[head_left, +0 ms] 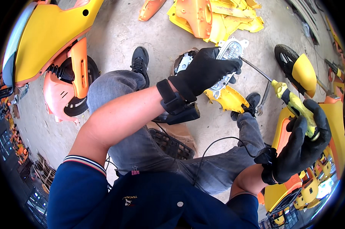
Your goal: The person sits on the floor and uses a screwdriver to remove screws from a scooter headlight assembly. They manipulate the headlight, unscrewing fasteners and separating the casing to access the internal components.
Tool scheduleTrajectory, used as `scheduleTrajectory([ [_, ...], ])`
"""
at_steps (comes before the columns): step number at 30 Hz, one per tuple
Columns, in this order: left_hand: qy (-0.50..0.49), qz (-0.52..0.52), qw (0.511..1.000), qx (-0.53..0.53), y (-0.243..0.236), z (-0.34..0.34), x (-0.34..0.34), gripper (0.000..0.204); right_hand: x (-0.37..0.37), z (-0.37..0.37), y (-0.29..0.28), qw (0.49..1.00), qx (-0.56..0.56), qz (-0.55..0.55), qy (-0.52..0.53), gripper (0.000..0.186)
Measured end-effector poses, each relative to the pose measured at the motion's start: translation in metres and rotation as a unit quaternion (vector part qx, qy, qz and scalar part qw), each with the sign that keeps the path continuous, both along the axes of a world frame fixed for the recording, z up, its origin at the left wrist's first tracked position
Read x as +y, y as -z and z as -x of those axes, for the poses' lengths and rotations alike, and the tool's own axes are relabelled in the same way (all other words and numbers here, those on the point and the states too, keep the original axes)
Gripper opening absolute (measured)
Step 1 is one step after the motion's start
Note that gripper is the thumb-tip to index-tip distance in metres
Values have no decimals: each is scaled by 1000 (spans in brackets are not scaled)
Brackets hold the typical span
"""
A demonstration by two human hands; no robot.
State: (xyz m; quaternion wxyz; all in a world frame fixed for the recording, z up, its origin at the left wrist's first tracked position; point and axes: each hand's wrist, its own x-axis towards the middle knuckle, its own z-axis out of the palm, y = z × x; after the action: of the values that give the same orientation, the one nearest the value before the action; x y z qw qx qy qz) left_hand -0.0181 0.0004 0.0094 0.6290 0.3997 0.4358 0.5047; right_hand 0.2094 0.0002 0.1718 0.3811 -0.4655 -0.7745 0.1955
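My left hand [203,72], in a black glove, grips a clear-lensed vehicle lamp [232,50] with a pale housing and mounting tabs, held up between my knees. My right hand [304,143], also gloved in black, is closed round the yellow-green handle of a screwdriver [294,103]. Its long metal shaft points up and left, and the tip meets the lamp's right edge; whether it sits in a screw cannot be made out. Below the lamp, a yellow plastic cover [229,101] lies by my right shoe. Behind my left hand, a part with a silvery face [184,63] is partly hidden.
A yellow and orange scooter [50,42] stands at left. Yellow and orange panels [233,19] are heaped ahead. At right are a black and yellow fender-like part [302,70], a wrench [262,105] and yellow bodywork [275,133]. A black grid [168,143] lies on cardboard below me.
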Motion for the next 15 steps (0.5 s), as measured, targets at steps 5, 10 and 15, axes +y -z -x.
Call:
scheduleTrajectory([
  [5,-10,27,1000,4,-3,-1,0,30,0,0,1,999,29,11,-35,29],
  [10,-27,125,991,-25,-16,-2,1,29,1,-3,4,999,-12,-25,-18,31],
  [15,-36,136,990,-23,-19,-3,1,28,-3,4,1,999,-40,-20,4,33],
])
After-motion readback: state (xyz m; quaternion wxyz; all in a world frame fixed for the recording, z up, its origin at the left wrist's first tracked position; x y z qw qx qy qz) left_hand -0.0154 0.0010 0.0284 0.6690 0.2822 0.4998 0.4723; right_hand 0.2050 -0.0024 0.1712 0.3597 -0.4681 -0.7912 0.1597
